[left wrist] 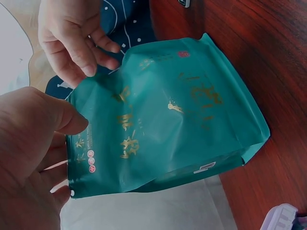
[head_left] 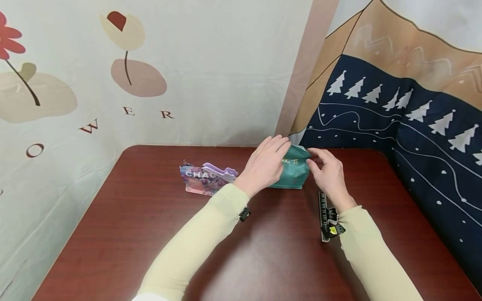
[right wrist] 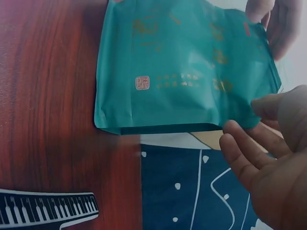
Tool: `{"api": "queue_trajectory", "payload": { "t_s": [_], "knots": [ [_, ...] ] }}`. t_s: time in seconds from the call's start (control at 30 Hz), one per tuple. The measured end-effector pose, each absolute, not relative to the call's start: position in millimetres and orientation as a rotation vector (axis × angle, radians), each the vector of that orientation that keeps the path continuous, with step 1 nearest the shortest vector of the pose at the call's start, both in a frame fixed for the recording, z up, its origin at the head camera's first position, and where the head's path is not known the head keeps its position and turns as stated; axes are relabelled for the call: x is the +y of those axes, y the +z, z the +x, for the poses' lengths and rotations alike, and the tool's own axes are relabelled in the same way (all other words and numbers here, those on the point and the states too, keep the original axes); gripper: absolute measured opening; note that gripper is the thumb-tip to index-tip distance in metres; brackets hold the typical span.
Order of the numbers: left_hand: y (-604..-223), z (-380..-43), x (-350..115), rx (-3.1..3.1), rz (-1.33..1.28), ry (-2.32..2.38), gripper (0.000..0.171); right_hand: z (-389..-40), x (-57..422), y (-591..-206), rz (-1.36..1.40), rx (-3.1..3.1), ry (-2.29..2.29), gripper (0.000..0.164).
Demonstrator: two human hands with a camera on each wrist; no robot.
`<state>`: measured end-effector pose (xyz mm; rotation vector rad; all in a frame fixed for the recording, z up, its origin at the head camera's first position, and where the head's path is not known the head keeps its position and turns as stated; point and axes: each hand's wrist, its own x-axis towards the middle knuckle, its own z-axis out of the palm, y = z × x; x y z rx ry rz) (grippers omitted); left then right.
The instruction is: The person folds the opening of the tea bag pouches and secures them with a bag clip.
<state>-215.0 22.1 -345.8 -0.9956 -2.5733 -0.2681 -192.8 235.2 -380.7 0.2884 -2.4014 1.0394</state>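
Observation:
A green pouch (head_left: 291,172) with gold lettering stands upright on the table near its back edge. My left hand (head_left: 265,164) grips the pouch's upper left side; in the left wrist view its thumb (left wrist: 72,119) lies on the front and the other fingers are behind. At the upper right corner, my right hand (head_left: 328,173) pinches the pouch, thumb (right wrist: 266,106) in front and fingertips at the lower edge in the right wrist view. The pouch's top looks creased between both hands.
Left of the pouch stands a purple and pink packet (head_left: 197,180), with a lavender plastic piece (head_left: 218,171) leaning across it. Beside my right wrist lies a black strip (head_left: 322,215) with a piano-key pattern. Printed cloth (head_left: 226,104) hangs behind the table (head_left: 158,234).

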Motion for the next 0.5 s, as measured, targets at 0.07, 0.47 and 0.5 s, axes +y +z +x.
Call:
{"api": "queue_trajectory", "payload": {
  "t_s": [0.07,0.47,0.5],
  "knots": [
    [-345.1,-214.6,21.6,-2.566,-1.001,-0.269,0.053,-195.7,235.7,-380.7,0.282,-2.407,1.041,0.027],
    [-344.5,-213.1,21.3,-2.556,-1.011,-0.263,0.052,-203.1,232.0,-383.4,0.260,-2.413,0.991,0.018],
    [-344.7,-213.1,21.5,-2.551,-1.012,-0.258,0.051,-203.7,232.0,-383.9,0.264,-2.407,0.981,0.018]
  ]
}}
